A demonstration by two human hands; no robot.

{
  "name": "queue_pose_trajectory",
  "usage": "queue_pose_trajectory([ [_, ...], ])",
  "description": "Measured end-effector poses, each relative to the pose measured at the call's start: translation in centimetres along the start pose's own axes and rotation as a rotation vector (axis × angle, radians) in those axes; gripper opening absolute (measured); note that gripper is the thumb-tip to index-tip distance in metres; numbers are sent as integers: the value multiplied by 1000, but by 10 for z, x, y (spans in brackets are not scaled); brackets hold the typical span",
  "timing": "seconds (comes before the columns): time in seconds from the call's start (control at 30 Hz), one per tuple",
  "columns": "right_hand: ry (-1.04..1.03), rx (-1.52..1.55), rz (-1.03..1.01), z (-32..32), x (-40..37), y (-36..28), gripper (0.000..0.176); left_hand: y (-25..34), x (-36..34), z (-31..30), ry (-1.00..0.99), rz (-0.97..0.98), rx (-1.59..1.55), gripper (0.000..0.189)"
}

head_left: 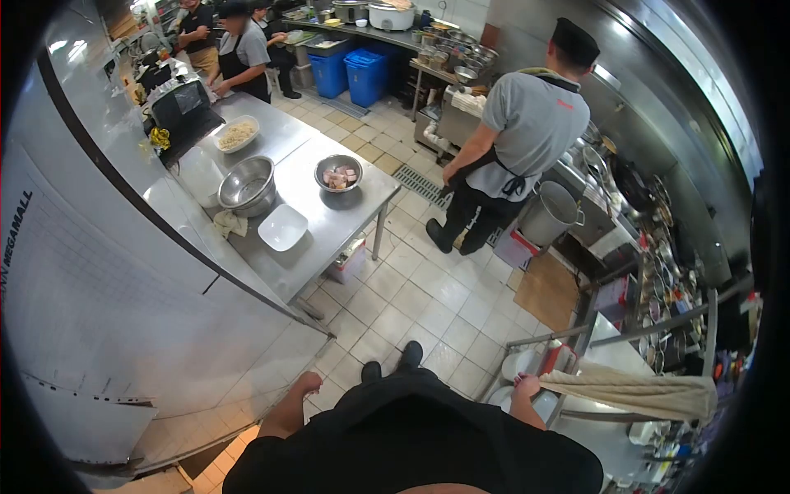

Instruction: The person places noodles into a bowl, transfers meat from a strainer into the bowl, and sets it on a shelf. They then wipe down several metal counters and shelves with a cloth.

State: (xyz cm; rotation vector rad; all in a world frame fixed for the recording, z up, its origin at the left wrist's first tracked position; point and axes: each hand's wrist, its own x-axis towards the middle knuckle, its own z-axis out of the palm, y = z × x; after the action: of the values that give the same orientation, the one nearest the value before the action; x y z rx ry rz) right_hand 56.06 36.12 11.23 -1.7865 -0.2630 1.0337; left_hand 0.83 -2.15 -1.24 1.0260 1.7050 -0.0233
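Note:
My left hand (308,384) hangs low beside my body with its fingers loosely curled and nothing visible in them. It is nearest to the lower end of the white wall panel. On the other side, my right hand (526,384) is closed at the narrow, gathered end of a beige towel (634,392). The towel stretches to the right, in front of a metal rack, and widens at its far end. Below my right hand are white containers (518,363) on a shelf, partly covered by my arm.
A steel table (346,212) carries a metal bowl of meat pieces (338,176), a large steel bowl (247,186), a white dish (283,227) and a bowl of noodle-like food (237,134). A co-worker (535,123) stands near a stockpot (550,212). Other people are at the back left.

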Motion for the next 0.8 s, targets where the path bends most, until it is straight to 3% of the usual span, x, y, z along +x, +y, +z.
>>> queue_pose_trajectory([
  [0.1, 32, -83, 19, -22, -18, 13, 18, -9, 0, 1, -88, 158, 516, 17],
  [0.2, 23, -108, -2, -42, -42, 19, 22, -12, -1, 3, -116, 148, 499, 21],
  [0.3, 27, -139, 11, -59, -48, 26, 22, -11, -8, 1, 14, 248, 429, 10],
  [0.4, 48, -169, 26, -66, -49, 30, 22, -5, -6, 0, 56, 336, 616, 16],
  [0.5, 36, -191, 11, -63, -59, 28, 23, 0, -4, 3, -59, 157, 418, 20],
  [0.6, -17, -203, -20, -60, -59, 30, 24, 1, -2, 4, -23, 272, 474, 19],
  [0.8, -120, -159, -61, -54, -63, 28, 21, -7, 4, 8, 24, 308, 554, 21],
])
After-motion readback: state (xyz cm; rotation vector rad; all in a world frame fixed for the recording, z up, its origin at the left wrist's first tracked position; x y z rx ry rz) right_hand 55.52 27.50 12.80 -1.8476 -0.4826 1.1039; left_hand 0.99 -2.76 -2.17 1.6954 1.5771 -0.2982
